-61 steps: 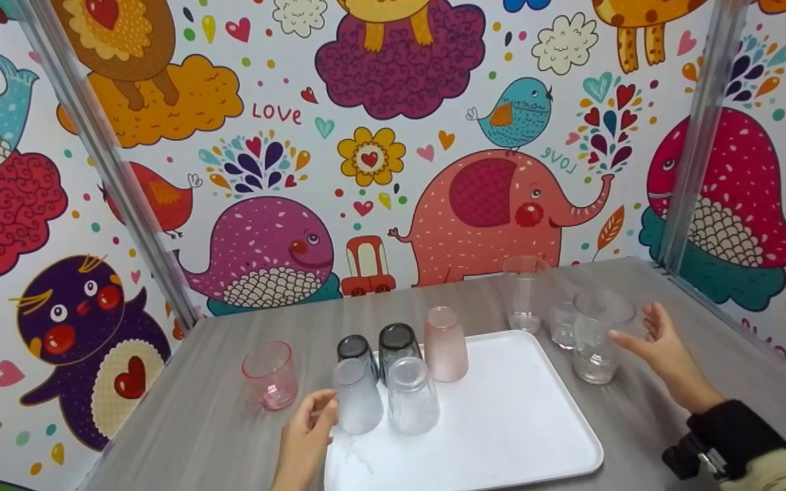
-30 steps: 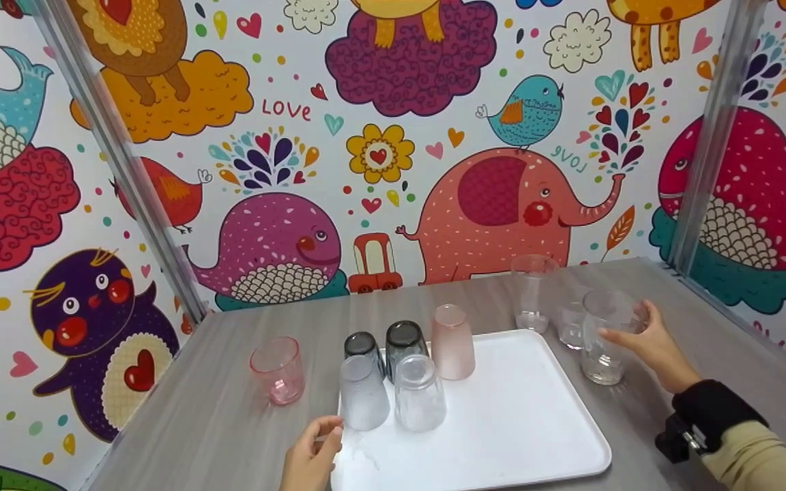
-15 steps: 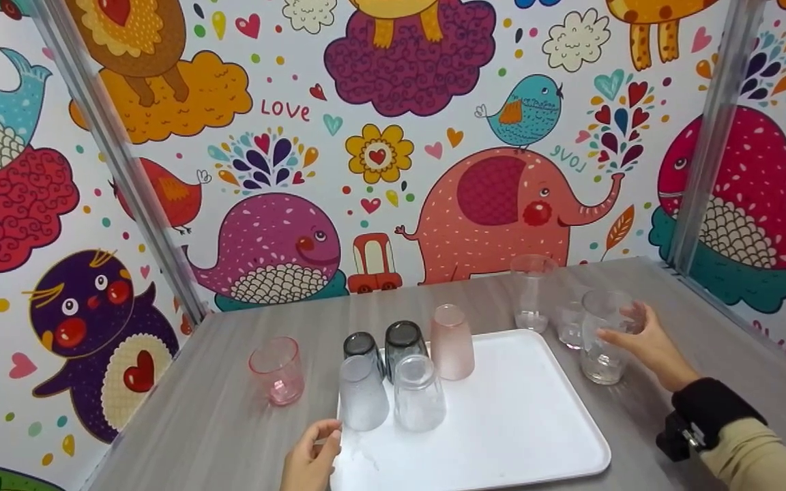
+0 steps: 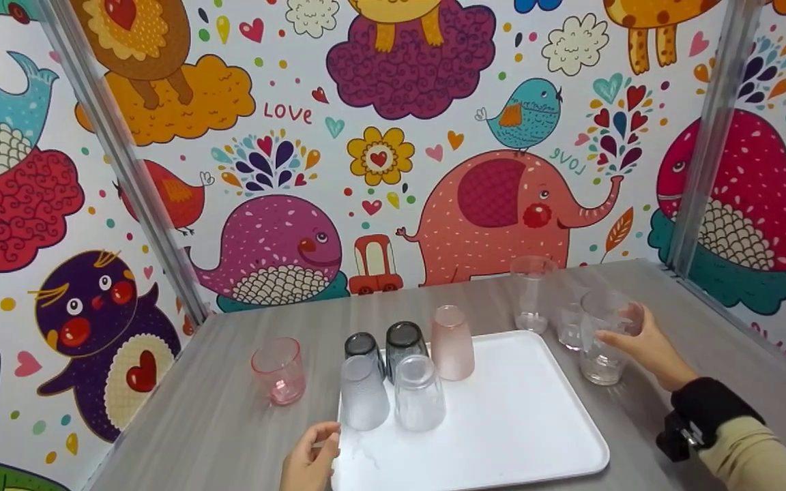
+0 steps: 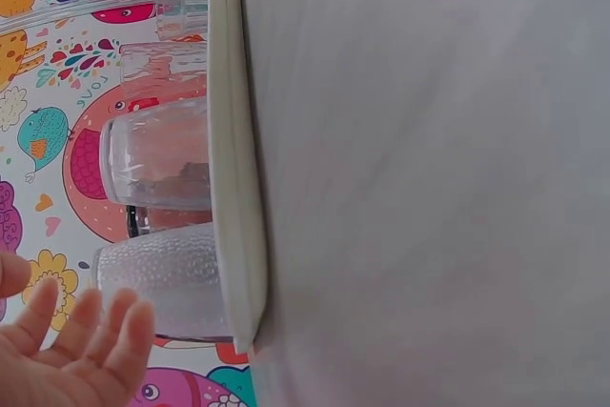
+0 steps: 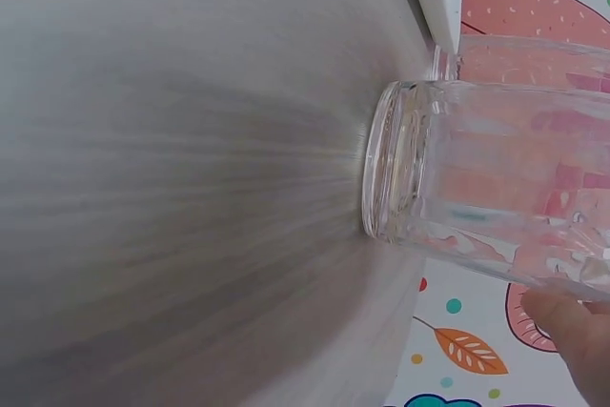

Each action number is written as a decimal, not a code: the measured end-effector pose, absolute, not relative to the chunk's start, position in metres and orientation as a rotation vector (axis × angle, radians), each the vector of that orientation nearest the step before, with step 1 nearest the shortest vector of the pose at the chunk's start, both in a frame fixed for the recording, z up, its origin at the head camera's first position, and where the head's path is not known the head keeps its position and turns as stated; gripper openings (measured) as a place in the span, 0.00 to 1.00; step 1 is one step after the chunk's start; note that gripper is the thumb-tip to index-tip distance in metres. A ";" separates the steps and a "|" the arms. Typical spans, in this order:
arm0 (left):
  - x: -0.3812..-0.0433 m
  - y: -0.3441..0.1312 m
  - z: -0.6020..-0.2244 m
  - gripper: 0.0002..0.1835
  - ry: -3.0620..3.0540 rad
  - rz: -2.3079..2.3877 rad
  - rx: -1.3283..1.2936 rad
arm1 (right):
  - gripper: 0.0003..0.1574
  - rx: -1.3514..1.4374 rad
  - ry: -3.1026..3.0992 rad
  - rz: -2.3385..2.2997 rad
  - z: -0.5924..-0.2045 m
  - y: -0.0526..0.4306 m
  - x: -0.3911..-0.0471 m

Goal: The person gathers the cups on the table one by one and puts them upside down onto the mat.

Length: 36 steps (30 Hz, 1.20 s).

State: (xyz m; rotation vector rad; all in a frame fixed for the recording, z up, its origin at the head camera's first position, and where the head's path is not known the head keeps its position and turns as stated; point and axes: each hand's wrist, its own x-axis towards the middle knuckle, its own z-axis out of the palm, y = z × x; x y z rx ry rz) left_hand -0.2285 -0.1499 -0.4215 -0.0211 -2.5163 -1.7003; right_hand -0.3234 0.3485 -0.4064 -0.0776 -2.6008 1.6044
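Note:
My right hand [image 4: 652,351] grips a clear drinking glass [image 4: 602,365], thumb on the near side and fingers behind it. This glass stands upright on the table, right of a white tray [image 4: 516,436]; its thick base [image 6: 391,164] shows in the right wrist view. My left hand [image 4: 311,457] holds nothing, its fingers loosely bent by the tray's left edge. Nearest to it on the tray is an upside-down frosted glass [image 4: 364,402], with an upside-down clear tumbler [image 4: 420,402] beside it. Behind them stand two dark grey glasses [image 4: 404,348] and a pink frosted glass [image 4: 453,348], all upside down.
A pink-tinted tumbler [image 4: 280,375] stands upright on the table left of the tray. Behind the held glass are a tall clear glass [image 4: 531,300] and a small clear glass [image 4: 570,331]. Printed walls [image 4: 379,88] close off the back and sides of the grey table [image 4: 215,409].
My right hand has moved in from beside the clear glass and now has its fingers round it. The left hand has drawn slightly back toward me from the frosted glass.

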 end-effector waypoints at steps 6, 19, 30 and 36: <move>-0.231 -0.148 -0.414 0.23 -2.518 -1.729 -0.009 | 0.68 -0.110 -2.581 1.604 -0.407 0.347 -0.322; -0.235 -0.134 -0.401 0.20 -2.485 -1.750 -0.010 | 0.67 -0.084 -2.460 1.636 -0.382 0.322 -0.305; -0.233 -0.122 -0.402 0.17 -2.424 -1.748 -0.142 | 0.58 0.127 -2.310 1.713 -0.347 0.280 -0.289; -0.234 -0.106 -0.396 0.17 -2.373 -1.821 -0.211 | 0.54 0.152 -2.225 1.882 -0.348 0.257 -0.282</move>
